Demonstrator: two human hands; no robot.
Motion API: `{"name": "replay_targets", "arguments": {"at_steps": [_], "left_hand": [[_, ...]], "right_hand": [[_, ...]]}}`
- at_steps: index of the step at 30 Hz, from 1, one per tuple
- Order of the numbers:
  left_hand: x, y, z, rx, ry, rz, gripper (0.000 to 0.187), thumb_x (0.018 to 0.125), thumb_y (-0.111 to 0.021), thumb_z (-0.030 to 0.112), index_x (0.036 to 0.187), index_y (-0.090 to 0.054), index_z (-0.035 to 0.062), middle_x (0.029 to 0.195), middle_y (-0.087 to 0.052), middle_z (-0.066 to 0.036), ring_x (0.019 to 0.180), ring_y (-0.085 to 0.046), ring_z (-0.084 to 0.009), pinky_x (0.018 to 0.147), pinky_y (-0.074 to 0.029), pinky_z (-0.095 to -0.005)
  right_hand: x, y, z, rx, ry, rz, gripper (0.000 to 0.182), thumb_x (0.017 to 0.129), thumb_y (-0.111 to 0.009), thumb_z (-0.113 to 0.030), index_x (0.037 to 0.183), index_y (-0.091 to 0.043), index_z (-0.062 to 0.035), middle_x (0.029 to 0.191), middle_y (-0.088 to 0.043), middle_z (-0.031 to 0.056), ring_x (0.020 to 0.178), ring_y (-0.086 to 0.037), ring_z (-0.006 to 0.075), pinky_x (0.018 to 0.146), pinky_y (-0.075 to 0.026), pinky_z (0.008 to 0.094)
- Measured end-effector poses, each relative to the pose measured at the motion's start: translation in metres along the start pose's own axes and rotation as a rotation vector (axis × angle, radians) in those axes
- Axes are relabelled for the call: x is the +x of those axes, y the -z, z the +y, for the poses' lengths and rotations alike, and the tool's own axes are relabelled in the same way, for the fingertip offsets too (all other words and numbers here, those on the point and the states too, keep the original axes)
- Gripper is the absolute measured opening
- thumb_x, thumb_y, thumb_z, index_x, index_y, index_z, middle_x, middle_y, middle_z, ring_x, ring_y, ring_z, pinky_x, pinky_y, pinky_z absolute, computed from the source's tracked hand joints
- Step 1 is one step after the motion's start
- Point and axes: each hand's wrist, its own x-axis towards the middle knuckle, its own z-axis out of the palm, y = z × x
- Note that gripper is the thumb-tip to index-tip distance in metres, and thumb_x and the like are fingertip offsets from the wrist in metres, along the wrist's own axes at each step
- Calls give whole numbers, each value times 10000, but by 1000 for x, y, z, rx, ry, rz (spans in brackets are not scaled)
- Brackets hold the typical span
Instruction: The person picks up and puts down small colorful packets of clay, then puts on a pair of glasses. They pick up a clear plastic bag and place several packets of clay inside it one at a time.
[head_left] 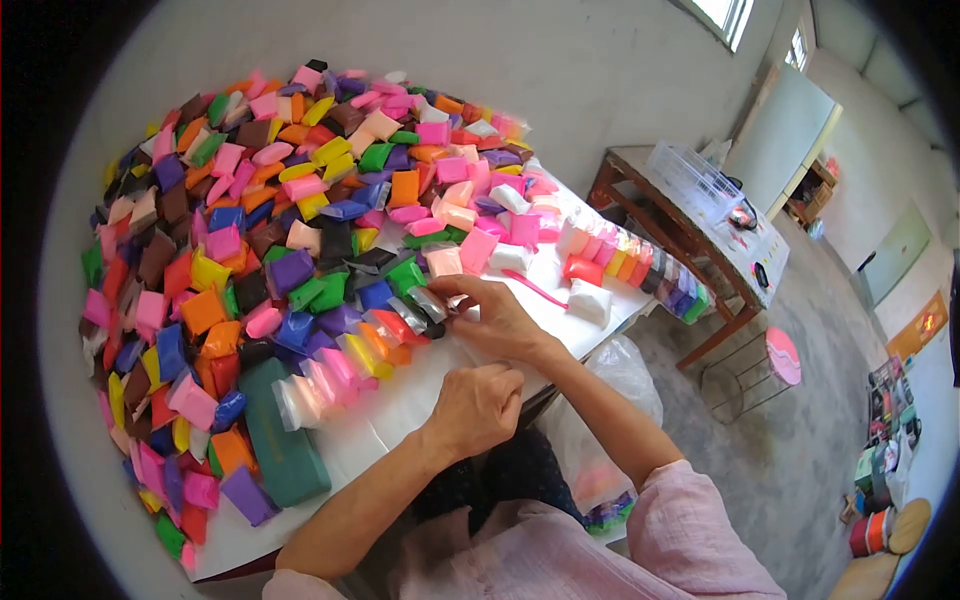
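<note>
And there was the right hand [492,318], reaching in with fingers bent down at the dark end of a short row of clear-wrapped, coloured packets [345,370]; whether it pinched one, I couldn't tell. The left hand [470,410] hung closer to the body, fingers curled closed, just beside that row. And what a heap of colourful packets [290,200], spread behind the row against the wall! A green box [283,435] lay by the row's pale end, while a pink plastic tool [536,288] lay near a white packet [590,301] on the white tabletop [365,437].
</note>
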Motion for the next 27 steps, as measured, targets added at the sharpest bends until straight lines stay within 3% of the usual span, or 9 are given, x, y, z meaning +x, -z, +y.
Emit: {"name": "replay_targets", "arguments": {"at_steps": [5,8,11,16,21,24,26,27], "left_hand": [[0,0,-1,12,3,-8,60,756,-561,57,706,-580,32,716,-603,-146,688,-618,-358,612,-483,-440],[0,0,-2,20,12,-27,57,757,-560,55,710,-582,31,714,-601,-146,686,-617,-358,620,-486,-439],[1,1,1,-18,4,-2,78,773,-559,77,716,-583,30,722,-597,-162,697,-616,-384,620,-486,-475],[3,3,-3,-106,91,-42,94,762,-535,71,711,-603,32,732,-622,-165,702,-624,-377,628,-492,-452],[4,3,1,-121,140,-30,109,750,-527,69,697,-613,27,694,-620,-156,660,-637,-324,619,-500,-389],[4,3,-1,-119,125,-15,105,753,-536,79,710,-621,35,701,-623,-157,666,-637,-329,621,-502,-395],[4,3,-1,-105,105,-12,101,755,-540,81,715,-623,40,704,-624,-156,669,-637,-332,621,-503,-399],[5,4,0,-120,125,-47,126,773,-528,104,729,-623,35,759,-638,-163,713,-633,-371,654,-507,-451]], "right_hand": [[-7,3,-7,6,17,90,455,736,-648,8,1189,-610,13,1080,-664,161,983,-660,249,830,-545,331],[-13,10,-10,-20,-39,50,468,775,-667,-3,1235,-582,15,1196,-625,148,1030,-651,223,869,-549,319],[-21,8,2,42,27,95,469,771,-675,10,1231,-584,14,1187,-621,146,1025,-654,227,843,-554,307],[-23,29,0,-145,-42,247,419,767,-663,39,1180,-619,-19,1152,-648,120,956,-676,190,738,-556,295],[18,67,24,-747,26,430,160,810,-618,-56,959,-673,-39,865,-678,98,742,-670,236,643,-522,378],[54,78,42,-968,190,335,167,786,-593,-49,938,-652,-19,870,-636,123,825,-652,298,680,-523,426],[78,80,62,-1210,216,209,128,779,-607,-55,881,-675,-18,902,-626,122,856,-652,282,671,-545,396],[88,81,73,-1289,238,169,117,780,-612,-63,865,-680,-21,906,-625,122,858,-653,278,671,-550,387]]}}
